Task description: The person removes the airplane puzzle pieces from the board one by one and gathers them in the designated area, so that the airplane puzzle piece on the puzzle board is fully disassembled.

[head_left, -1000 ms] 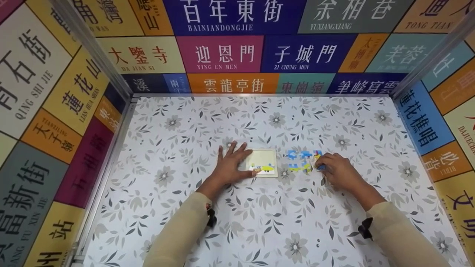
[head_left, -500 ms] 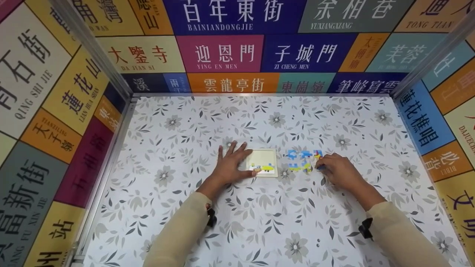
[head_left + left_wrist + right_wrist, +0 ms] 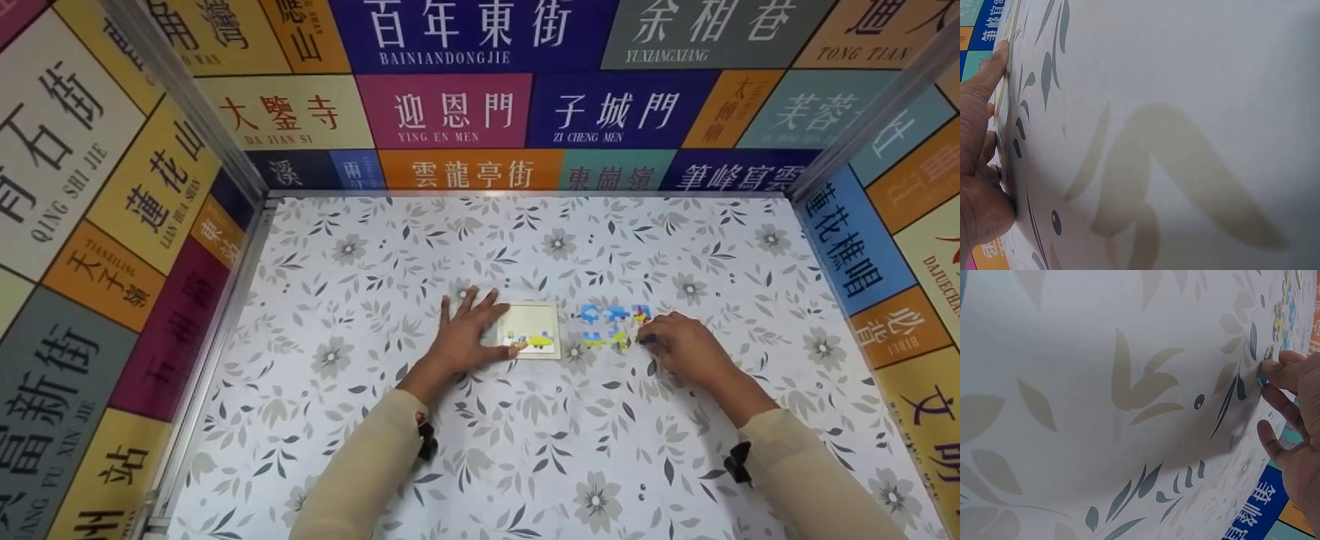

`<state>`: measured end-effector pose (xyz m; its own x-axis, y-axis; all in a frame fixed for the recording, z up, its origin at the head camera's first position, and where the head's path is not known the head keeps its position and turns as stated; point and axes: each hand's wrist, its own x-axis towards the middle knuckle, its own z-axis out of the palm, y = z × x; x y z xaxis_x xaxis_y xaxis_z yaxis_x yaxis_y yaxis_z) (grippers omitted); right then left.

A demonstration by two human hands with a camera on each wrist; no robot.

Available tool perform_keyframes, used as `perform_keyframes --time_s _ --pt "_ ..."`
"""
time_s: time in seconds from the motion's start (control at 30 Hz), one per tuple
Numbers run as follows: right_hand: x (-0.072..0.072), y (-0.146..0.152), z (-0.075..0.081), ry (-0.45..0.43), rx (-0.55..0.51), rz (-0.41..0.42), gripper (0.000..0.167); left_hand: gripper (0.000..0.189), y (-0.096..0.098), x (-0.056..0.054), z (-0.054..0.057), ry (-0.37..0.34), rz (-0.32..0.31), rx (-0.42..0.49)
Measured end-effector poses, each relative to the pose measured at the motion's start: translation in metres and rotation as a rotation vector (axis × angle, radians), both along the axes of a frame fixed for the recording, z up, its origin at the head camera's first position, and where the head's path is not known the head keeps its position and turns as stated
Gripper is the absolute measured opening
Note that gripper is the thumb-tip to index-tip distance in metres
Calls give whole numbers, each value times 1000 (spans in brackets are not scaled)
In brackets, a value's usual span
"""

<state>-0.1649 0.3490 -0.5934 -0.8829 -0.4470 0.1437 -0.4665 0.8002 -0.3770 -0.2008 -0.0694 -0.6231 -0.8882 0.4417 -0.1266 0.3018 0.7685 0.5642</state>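
Note:
In the head view, a shallow cream puzzle tray (image 3: pixel 557 330) lies mid-table, with joined yellow-and-blue pieces (image 3: pixel 540 342) along its near side. My left hand (image 3: pixel 463 336) rests spread over the tray's left edge, its thumb at the near corner by those pieces. To the right, my right hand (image 3: pixel 684 345) pinches a small blue puzzle piece (image 3: pixel 649 339) between thumb and fingers, close to the tabletop. In the right wrist view, only a sliver of that puzzle piece (image 3: pixel 1263 379) shows; the fingers hide the rest.
Between the tray and my right hand lie several loose blue and yellow puzzle pieces (image 3: pixel 591 313) in rough rows. The floral-patterned table (image 3: pixel 465 465) is bounded at the back and sides by panels (image 3: pixel 450 109) covered in colourful printed signs.
The blue piece has turned slightly in my right fingers and shows less of its face. My left hand and the tray stay where they were.

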Motion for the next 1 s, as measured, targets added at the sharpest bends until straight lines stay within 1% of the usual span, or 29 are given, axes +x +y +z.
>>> perform_keyframes --time_s 0.13,0.23,0.37,0.53,0.73,0.9,1.0 --pt "0 -1 1 6 -12 -7 20 90 1 -1 0 3 3 5" --pt "-1 -1 0 35 -9 0 19 89 1 -1 1 2 5 29" --pt "-2 -4 -4 84 26 25 19 89 0 2 1 0 9 57" --pt "2 -6 -5 117 86 46 18 89 -1 6 -2 0 4 46" --pt "6 -6 1 91 148 41 17 90 -1 3 -1 19 -2 37" --pt "4 -7 5 64 172 47 18 91 -1 1 -1 15 -10 27" --pt "2 -9 9 28 184 43 18 95 -3 0 0 18 -15 27"
